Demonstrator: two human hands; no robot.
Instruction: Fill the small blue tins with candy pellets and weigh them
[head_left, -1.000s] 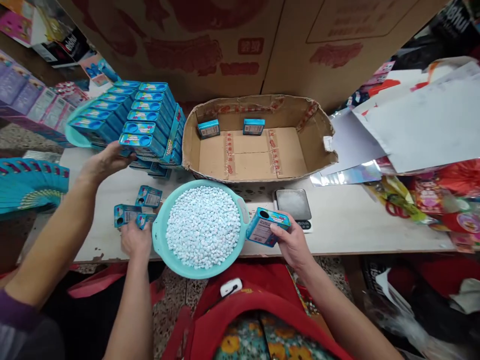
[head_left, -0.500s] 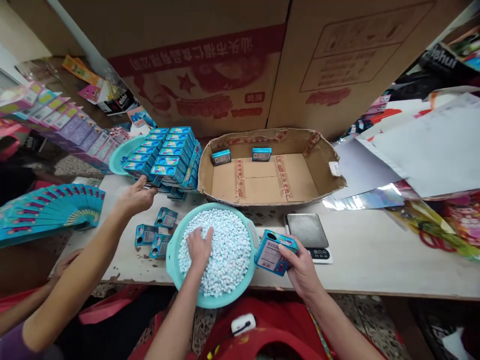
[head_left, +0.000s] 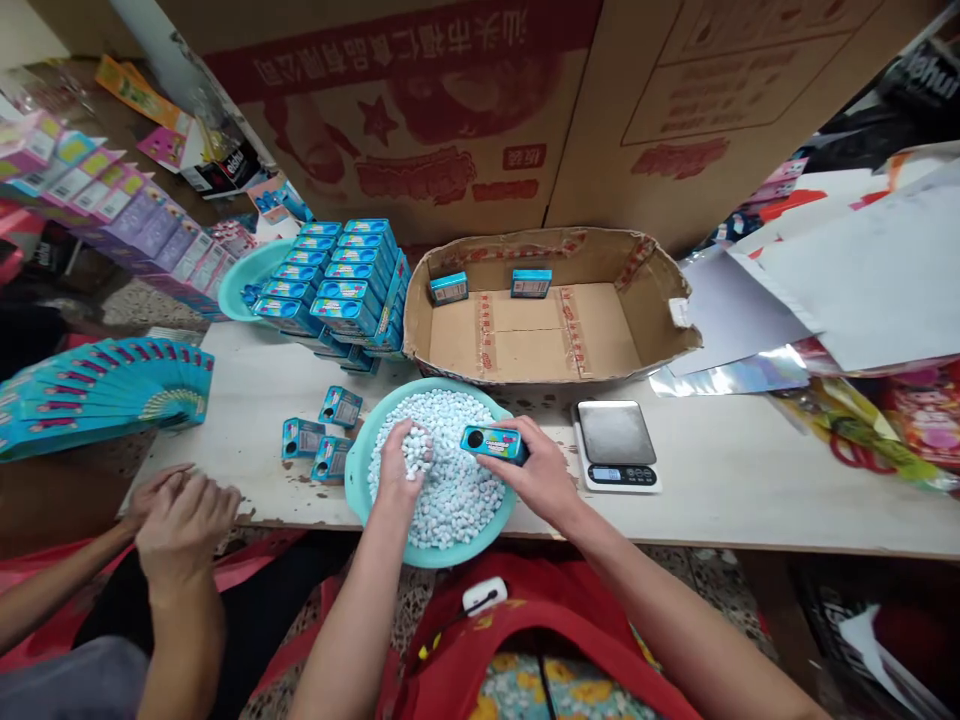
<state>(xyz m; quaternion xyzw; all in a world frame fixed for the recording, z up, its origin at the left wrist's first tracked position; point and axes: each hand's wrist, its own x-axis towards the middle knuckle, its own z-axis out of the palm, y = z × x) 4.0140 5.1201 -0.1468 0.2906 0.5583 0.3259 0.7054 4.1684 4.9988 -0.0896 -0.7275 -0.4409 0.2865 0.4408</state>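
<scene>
My left hand (head_left: 397, 462) is cupped around a handful of small white and pale blue candies (head_left: 417, 450), just over the bowl. Below it, a turquoise plastic bowl (head_left: 355, 480) is filled with loose candies (head_left: 457, 510) of the same kind. In my right hand (head_left: 541, 468) is a small blue candy box (head_left: 499, 443), its top with a dark round hole facing up, held above the right part of the bowl. A digital kitchen scale (head_left: 616, 440) with a lit display lies to the right of that hand.
Several blue boxes (head_left: 341, 405) stand left of the bowl, behind them a stack of more (head_left: 349, 300). An open cardboard tray (head_left: 555, 368) holds two boxes. At the left, a co-worker's hands (head_left: 180, 510) are close together near a fan of blue cards (head_left: 112, 390). Papers (head_left: 862, 280) lie at right.
My left hand has scooped up candies. My right hand brought the box leftward from beside the scale to over the bowl. The co-worker's hand left the box stack and drew back.
</scene>
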